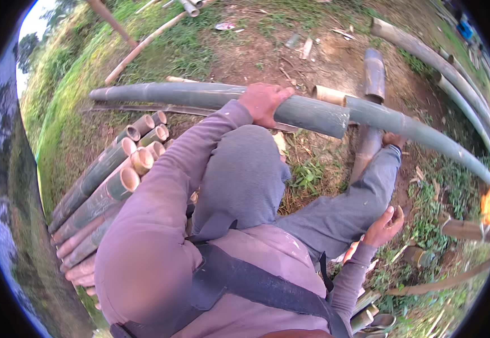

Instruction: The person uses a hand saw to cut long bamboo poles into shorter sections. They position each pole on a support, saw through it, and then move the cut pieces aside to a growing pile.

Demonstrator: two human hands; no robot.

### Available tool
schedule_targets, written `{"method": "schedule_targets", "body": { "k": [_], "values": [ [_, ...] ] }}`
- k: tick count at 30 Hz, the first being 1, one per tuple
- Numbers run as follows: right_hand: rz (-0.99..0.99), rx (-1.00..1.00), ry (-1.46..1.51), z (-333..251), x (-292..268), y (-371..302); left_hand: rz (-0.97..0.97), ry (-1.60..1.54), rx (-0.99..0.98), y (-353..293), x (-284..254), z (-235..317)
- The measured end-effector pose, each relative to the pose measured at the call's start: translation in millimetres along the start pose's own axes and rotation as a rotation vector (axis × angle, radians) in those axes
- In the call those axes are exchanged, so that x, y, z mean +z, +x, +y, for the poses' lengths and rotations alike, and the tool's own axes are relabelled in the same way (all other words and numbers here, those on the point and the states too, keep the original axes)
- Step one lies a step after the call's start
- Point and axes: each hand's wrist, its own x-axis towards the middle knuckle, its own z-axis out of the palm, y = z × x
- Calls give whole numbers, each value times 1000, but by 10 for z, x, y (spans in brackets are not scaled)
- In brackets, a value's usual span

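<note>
My left hand (264, 104) is wrapped over a thick green bamboo pole (188, 94) lying crosswise in front of me, close to its right end. Beside that end, a second green bamboo pole (408, 127) continues right, curving in the picture toward the rim. Under it runs a shorter, darker bamboo piece (374, 76), pointing away from me. Low on the right, by my bent leg, hangs my right hand (386, 225), fingers apart and slightly curled, nothing visible in it. My bare foot (394, 139) rests beside the crossing poles.
Cut bamboo lengths (109, 188) are stacked at my left. Long poles (425, 50) lie at the far right. A flame (488, 208) burns at the right rim, near a horizontal post (464, 230). Bamboo scraps (307, 48) litter the dirt ahead.
</note>
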Motion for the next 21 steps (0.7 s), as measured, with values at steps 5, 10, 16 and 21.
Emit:
{"method": "schedule_targets", "body": {
  "k": [5, 10, 16, 21],
  "values": [
    [-740, 321, 776, -1486, 1227, 290, 68, 29, 9, -27, 117, 178],
    [-804, 364, 808, -1812, 1455, 298, 579, -64, -148, -711, -233, -20],
    [-844, 190, 835, -2147, 1215, 239, 1864, -1429, -1166, -1364, 449, -1323],
    [-721, 78, 799, -2419, 1167, 187, 1652, -2224, -358, -1304, 408, -1593]
  ]
}}
